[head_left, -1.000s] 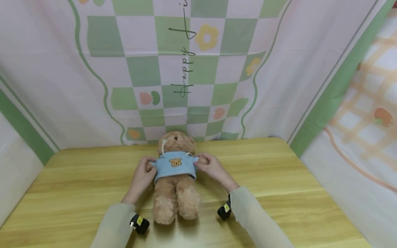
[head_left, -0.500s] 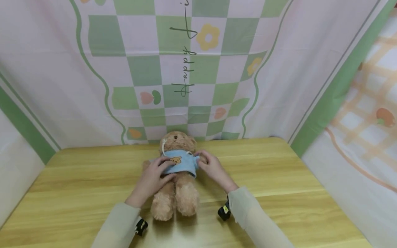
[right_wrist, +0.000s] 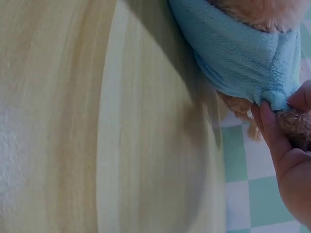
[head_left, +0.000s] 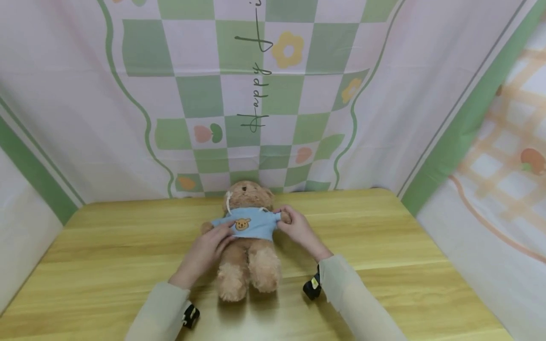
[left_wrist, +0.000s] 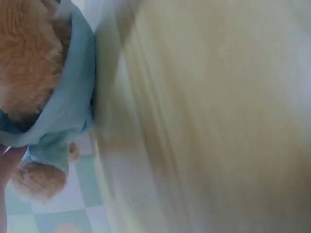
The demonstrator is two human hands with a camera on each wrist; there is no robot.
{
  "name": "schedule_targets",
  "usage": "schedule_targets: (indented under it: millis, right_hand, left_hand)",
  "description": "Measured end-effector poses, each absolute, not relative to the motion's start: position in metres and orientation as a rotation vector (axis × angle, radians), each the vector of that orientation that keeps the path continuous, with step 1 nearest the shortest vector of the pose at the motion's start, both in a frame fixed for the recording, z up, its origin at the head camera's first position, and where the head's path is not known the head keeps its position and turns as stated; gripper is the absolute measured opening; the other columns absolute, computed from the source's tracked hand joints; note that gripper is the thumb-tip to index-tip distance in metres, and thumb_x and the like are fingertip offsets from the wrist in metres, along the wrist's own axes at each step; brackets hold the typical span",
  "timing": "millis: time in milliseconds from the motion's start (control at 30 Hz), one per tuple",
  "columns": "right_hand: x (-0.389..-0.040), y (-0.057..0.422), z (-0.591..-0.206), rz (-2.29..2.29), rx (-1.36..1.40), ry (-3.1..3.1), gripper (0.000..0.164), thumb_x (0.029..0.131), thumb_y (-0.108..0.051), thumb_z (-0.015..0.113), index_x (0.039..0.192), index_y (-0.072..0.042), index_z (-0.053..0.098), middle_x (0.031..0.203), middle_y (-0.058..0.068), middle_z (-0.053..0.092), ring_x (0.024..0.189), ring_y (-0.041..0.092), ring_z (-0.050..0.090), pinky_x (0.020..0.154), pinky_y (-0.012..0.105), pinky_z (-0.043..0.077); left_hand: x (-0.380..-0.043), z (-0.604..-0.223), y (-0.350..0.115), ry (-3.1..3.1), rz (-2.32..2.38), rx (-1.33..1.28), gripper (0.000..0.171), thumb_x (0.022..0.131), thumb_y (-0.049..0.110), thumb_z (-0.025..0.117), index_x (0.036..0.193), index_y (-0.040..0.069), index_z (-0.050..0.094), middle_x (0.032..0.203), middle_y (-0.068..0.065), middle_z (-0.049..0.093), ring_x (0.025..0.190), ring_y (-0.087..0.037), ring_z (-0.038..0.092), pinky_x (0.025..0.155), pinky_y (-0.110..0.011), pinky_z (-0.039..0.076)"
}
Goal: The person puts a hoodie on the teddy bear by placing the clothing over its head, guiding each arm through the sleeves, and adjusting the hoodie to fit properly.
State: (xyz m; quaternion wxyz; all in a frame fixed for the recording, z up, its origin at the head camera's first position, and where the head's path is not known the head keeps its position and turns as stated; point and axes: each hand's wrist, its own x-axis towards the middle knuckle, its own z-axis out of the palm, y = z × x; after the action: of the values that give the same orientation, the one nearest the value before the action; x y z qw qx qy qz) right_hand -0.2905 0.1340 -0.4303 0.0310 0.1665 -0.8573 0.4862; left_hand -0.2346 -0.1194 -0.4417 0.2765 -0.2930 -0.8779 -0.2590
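A brown teddy bear (head_left: 249, 195) lies on its back, head toward the patterned backdrop and legs toward the person. It wears a light blue sweatshirt (head_left: 260, 225) with white drawstrings and a bear-face patch. At the lower left of the sweatshirt, my left hand (head_left: 209, 248) holds the hem, fingers on top; the left wrist view shows only a bit of that hand (left_wrist: 8, 167) at the hem. Thumb and fingers of my right hand (head_left: 298, 230) pinch the sleeve cuff beside the paw (right_wrist: 295, 125). The bear's other paw (head_left: 206, 228) sticks out beyond the left hand.
The wood-grain table (head_left: 384, 265) extends around the bear on both sides. A green-and-white checked cloth backdrop (head_left: 277, 128) hangs behind the table's far edge. An orange-checked cloth (head_left: 503, 142) hangs at the right.
My left hand has let go of the bear's left-side arm and moved right onto the sweatshirt's hem. The right hand keeps its pinch; the bear has shifted slightly right, its legs slightly farther away.
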Motion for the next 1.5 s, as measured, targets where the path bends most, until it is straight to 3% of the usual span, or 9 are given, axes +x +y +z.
schedule_targets:
  millis: [233,533,733,933,1067,1167,1267,1367,1500]
  right_hand:
    - [-0.293,0.138,-0.432,1.555,0.427,-2.726,0.027,0.089,-0.009,0.060,0.115,-0.003,0.058,0.117,0.020,0.058,0.094,0.025,0.050,0.080,0.034,0.040]
    - [-0.292,0.141,-0.431,1.537,0.240,-2.766,0.020,0.088,-0.012,0.062,0.106,-0.005,0.060,0.074,0.003,0.048,0.067,0.015,0.043,0.064,0.026,0.040]
    - [-0.294,0.135,-0.426,1.585,0.288,-2.749,0.022,0.099,-0.021,0.050,0.107,-0.002,0.059,0.082,0.008,0.058,0.065,0.016,0.049,0.060,0.028,0.042]
    - [-0.298,0.130,-0.423,1.555,0.326,-2.848,0.034,0.101,-0.017,0.043,0.132,-0.009,0.055,0.111,0.015,0.061,0.069,0.012,0.050,0.062,0.027,0.042]
    - [-0.297,0.128,-0.418,1.586,0.316,-2.920,0.038,0.100,-0.015,0.039,0.135,-0.010,0.053,0.107,0.017,0.062,0.052,0.013,0.037,0.056,0.028,0.038]
    - [-0.298,0.128,-0.419,1.543,0.361,-2.946,0.035,0.101,-0.019,0.041,0.130,-0.006,0.056,0.118,0.019,0.061,0.076,0.021,0.057,0.072,0.035,0.047]
    - [-0.298,0.132,-0.422,1.579,0.397,-2.958,0.036,0.101,-0.027,0.045,0.127,-0.004,0.056,0.128,0.017,0.058,0.105,0.024,0.058,0.085,0.037,0.048]
    - [-0.297,0.139,-0.424,1.680,0.399,-2.948,0.040,0.098,-0.032,0.050,0.127,-0.005,0.055,0.115,0.017,0.063,0.090,0.018,0.060,0.076,0.031,0.050]
    - [-0.297,0.147,-0.426,1.715,0.411,-2.919,0.041,0.093,-0.026,0.060,0.127,-0.004,0.053,0.105,0.017,0.064,0.080,0.014,0.061,0.071,0.028,0.052]
  left_hand:
    - [-0.232,-0.447,-0.117,-2.298,-0.665,-0.715,0.024,0.078,0.005,0.075,0.100,0.008,0.067,0.106,-0.008,0.066,0.100,-0.024,0.064,0.084,-0.033,0.056]
    - [-0.230,-0.442,-0.119,-2.311,-0.754,-0.852,0.018,0.078,0.001,0.072,0.094,0.008,0.073,0.089,-0.003,0.073,0.082,-0.016,0.069,0.075,-0.028,0.057]
    - [-0.243,-0.420,-0.110,-2.637,-0.959,-0.611,0.026,0.097,0.009,0.052,0.121,0.007,0.063,0.088,-0.006,0.070,0.074,-0.013,0.064,0.071,-0.030,0.056]
    - [-0.258,-0.405,-0.102,-2.829,-0.881,-0.539,0.042,0.099,0.001,0.045,0.139,0.012,0.047,0.088,-0.009,0.063,0.066,-0.014,0.056,0.059,-0.026,0.048]
    - [-0.262,-0.402,-0.099,-2.898,-0.773,-0.515,0.035,0.099,0.004,0.044,0.134,0.007,0.052,0.105,-0.019,0.067,0.088,-0.029,0.065,0.076,-0.040,0.054]
    - [-0.263,-0.403,-0.098,-2.953,-0.709,-0.402,0.028,0.101,0.014,0.046,0.124,0.003,0.057,0.106,-0.021,0.065,0.093,-0.034,0.064,0.077,-0.046,0.054]
    - [-0.262,-0.406,-0.099,-2.949,-0.618,-0.293,0.027,0.099,0.023,0.051,0.115,0.004,0.062,0.091,-0.016,0.060,0.075,-0.027,0.058,0.059,-0.039,0.049]
    - [-0.260,-0.410,-0.104,-2.862,-0.522,-0.253,0.025,0.095,0.027,0.059,0.108,0.008,0.068,0.087,-0.013,0.054,0.071,-0.023,0.050,0.058,-0.035,0.042]
    - [-0.260,-0.414,-0.114,-2.817,-0.695,-0.213,0.034,0.090,0.030,0.065,0.114,0.005,0.066,0.100,-0.019,0.060,0.090,-0.033,0.055,0.080,-0.045,0.046]
